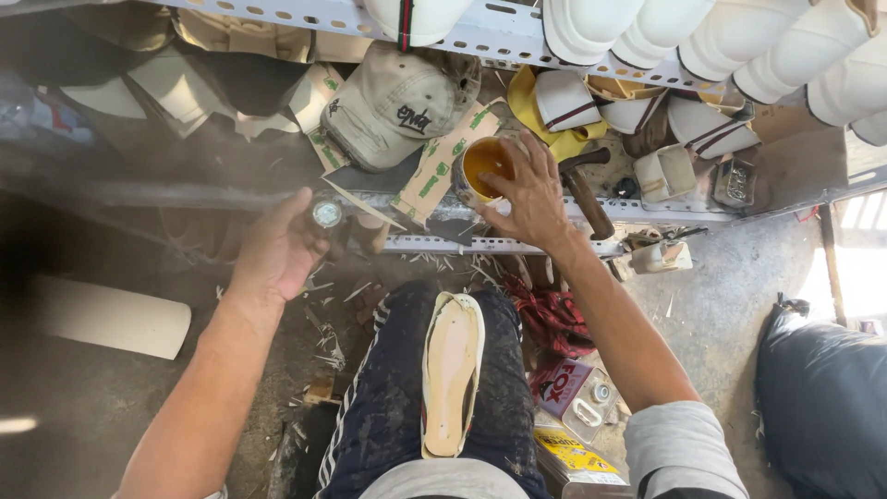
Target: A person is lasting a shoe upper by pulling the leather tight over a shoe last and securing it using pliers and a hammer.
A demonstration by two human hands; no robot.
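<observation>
nearest to us we see a pale shoe sole (452,372) lying lengthwise on the person's dark-trousered thigh, touched by neither hand, with a red cloth (552,316) and some flat packets (573,420) on the floor just beside the right leg. further out, the left hand (277,248) is curled around a small round lid (326,213) held at the fingertips. the right hand (529,192) reaches forward and grips the rim of an open tin of amber glue (482,166), fingers spread over its near edge. the tin stands on the low metal shelf (517,244), near a wooden-handled hammer (584,192) to its right. behind the tin lies a beige cap (393,106), and above it a row of white shoe lasts (739,37)
</observation>
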